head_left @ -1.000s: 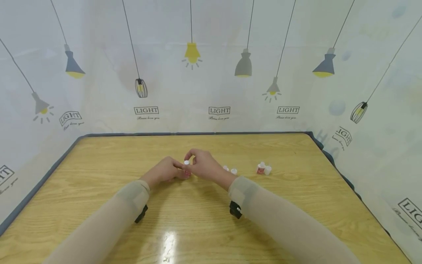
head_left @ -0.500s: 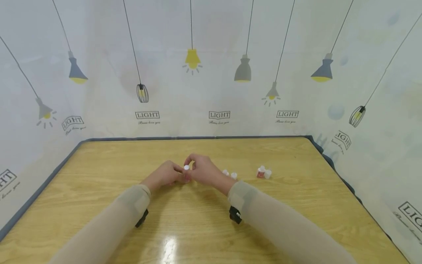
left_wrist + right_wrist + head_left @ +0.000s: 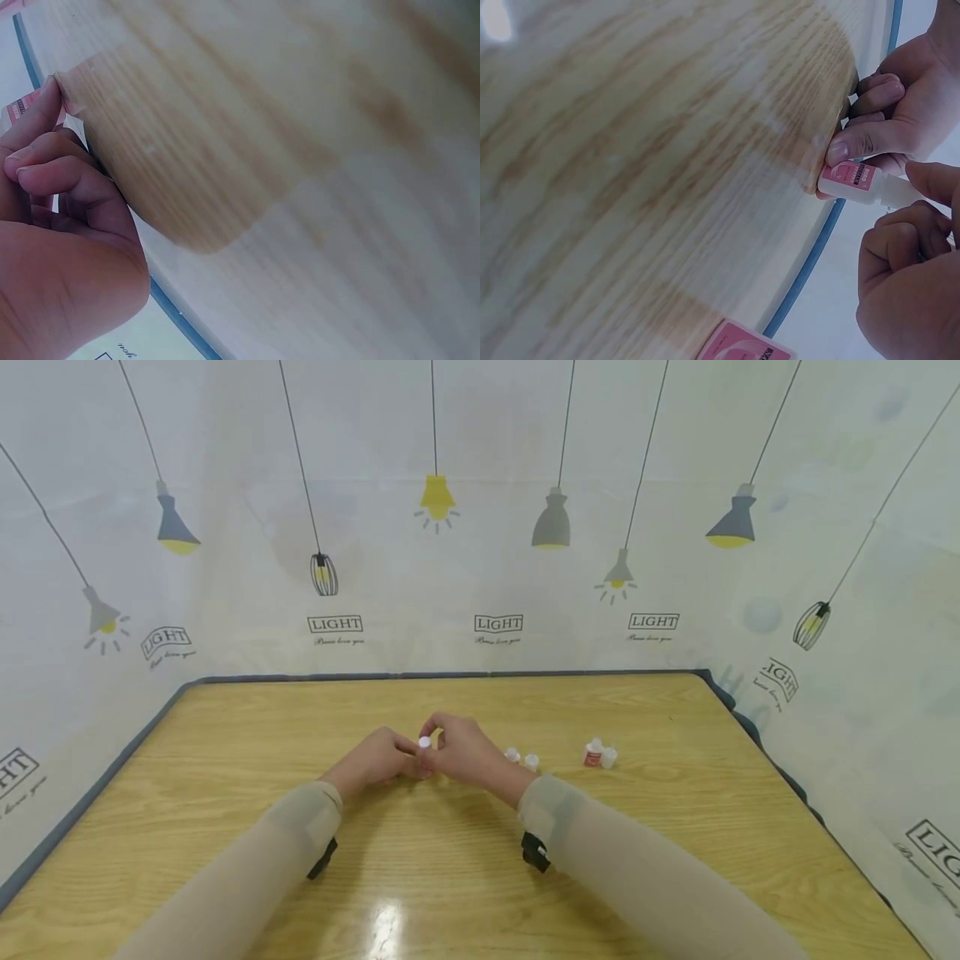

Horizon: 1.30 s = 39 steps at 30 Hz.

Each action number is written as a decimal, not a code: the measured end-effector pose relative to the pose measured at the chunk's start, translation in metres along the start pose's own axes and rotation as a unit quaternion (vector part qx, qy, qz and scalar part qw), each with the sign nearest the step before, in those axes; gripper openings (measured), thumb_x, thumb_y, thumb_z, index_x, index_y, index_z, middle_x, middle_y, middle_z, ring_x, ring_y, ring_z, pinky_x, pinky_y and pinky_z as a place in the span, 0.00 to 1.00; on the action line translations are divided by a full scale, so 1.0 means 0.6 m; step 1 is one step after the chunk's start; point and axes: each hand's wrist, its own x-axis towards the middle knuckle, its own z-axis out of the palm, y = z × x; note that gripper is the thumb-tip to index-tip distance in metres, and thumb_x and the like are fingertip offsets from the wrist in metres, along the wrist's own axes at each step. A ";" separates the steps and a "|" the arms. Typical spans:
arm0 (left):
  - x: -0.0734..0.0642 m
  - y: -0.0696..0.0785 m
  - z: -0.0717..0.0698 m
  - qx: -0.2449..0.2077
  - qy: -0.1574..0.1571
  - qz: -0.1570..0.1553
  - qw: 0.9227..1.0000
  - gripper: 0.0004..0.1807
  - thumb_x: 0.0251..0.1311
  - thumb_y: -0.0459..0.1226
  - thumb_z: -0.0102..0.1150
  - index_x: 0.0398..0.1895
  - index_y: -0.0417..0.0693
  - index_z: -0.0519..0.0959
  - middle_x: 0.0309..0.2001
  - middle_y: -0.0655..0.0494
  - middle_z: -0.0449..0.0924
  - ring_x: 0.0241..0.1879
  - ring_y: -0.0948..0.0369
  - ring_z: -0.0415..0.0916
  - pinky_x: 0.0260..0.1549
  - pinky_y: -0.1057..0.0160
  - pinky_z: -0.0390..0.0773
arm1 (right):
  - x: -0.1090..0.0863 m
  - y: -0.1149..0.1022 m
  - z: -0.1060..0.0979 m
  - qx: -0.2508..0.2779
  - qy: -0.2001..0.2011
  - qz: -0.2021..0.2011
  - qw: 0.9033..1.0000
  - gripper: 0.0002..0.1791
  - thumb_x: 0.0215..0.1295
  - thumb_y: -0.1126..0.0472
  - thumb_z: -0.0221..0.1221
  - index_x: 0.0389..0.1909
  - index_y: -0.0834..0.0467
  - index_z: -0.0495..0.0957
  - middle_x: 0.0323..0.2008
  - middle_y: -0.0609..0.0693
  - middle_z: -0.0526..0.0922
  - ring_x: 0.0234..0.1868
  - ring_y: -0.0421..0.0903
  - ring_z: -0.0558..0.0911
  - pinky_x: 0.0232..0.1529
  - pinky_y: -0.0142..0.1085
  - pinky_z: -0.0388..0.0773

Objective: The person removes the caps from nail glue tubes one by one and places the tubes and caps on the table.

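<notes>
Passage and obstacles, desk [image 3: 247,735].
Room lies left of the left hand [image 3: 378,757]; two white-topped items [image 3: 532,762] near the right hand [image 3: 468,753] and, farther right, a red-labelled bottle [image 3: 592,757] obstruct.

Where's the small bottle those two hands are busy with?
Just left of centre in the head view, left of the red-labelled bottle: the left hand holds the small bottle low down, and the right hand grips its white cap.

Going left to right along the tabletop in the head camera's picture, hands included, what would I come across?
Left hand → white-capped bottle held between the hands → right hand → small white object → second white object → red-labelled bottle → third white object beside it.
</notes>
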 end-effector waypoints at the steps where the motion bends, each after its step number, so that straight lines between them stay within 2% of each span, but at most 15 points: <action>1: 0.000 0.000 0.000 0.001 0.000 0.001 1.000 0.17 0.61 0.42 0.77 0.53 0.52 0.91 0.11 0.66 0.61 0.12 0.67 0.54 0.18 0.68 0.62 | 0.000 0.000 0.000 0.000 0.000 0.000 1.000 0.11 0.74 0.59 0.65 0.52 0.56 0.78 0.15 0.43 0.67 0.17 0.39 0.65 0.20 0.31 0.63; 9: 0.000 0.000 0.000 0.011 0.001 0.008 1.000 0.15 0.61 0.42 0.77 0.50 0.51 0.92 0.11 0.66 0.60 0.12 0.67 0.55 0.18 0.68 0.62 | 0.000 0.004 0.002 -0.003 0.000 -0.008 1.000 0.11 0.74 0.59 0.65 0.52 0.57 0.79 0.15 0.43 0.67 0.17 0.39 0.65 0.20 0.31 0.62; 13: -0.001 0.000 0.001 0.011 0.003 0.016 1.000 0.14 0.61 0.40 0.77 0.49 0.49 0.92 0.12 0.66 0.66 0.13 0.68 0.55 0.18 0.69 0.62 | 0.000 0.006 0.004 -0.009 0.002 -0.006 1.000 0.11 0.74 0.58 0.65 0.51 0.56 0.79 0.15 0.43 0.68 0.17 0.39 0.65 0.20 0.30 0.62; 16: -0.001 0.000 0.001 0.011 0.002 0.015 1.000 0.13 0.61 0.40 0.76 0.48 0.50 0.92 0.12 0.66 0.65 0.13 0.67 0.54 0.18 0.68 0.62 | 0.000 0.007 0.006 -0.013 0.004 -0.005 1.000 0.11 0.74 0.58 0.65 0.51 0.56 0.79 0.16 0.43 0.68 0.17 0.38 0.66 0.20 0.30 0.63; 19: -0.001 0.000 0.002 0.011 0.003 0.009 1.000 0.12 0.61 0.40 0.76 0.47 0.51 0.93 0.11 0.66 0.59 0.13 0.67 0.54 0.18 0.68 0.61 | -0.001 0.006 0.006 -0.016 0.004 -0.006 1.000 0.11 0.74 0.58 0.65 0.52 0.57 0.79 0.16 0.43 0.68 0.17 0.38 0.66 0.20 0.30 0.63; 27: -0.002 0.001 0.002 0.006 0.005 0.009 1.000 0.11 0.61 0.41 0.76 0.46 0.51 0.93 0.14 0.66 0.66 0.13 0.67 0.54 0.19 0.68 0.62 | 0.000 0.006 0.006 -0.014 0.000 0.002 1.000 0.12 0.73 0.59 0.65 0.54 0.57 0.79 0.17 0.44 0.70 0.18 0.39 0.67 0.20 0.31 0.63; 39: -0.009 0.007 0.000 0.010 0.003 0.013 1.000 0.12 0.62 0.39 0.75 0.47 0.48 0.92 0.12 0.66 0.62 0.13 0.67 0.55 0.19 0.69 0.62 | 0.002 0.010 0.011 -0.024 -0.005 -0.005 1.000 0.13 0.75 0.59 0.64 0.55 0.57 0.79 0.18 0.44 0.72 0.19 0.39 0.68 0.21 0.30 0.64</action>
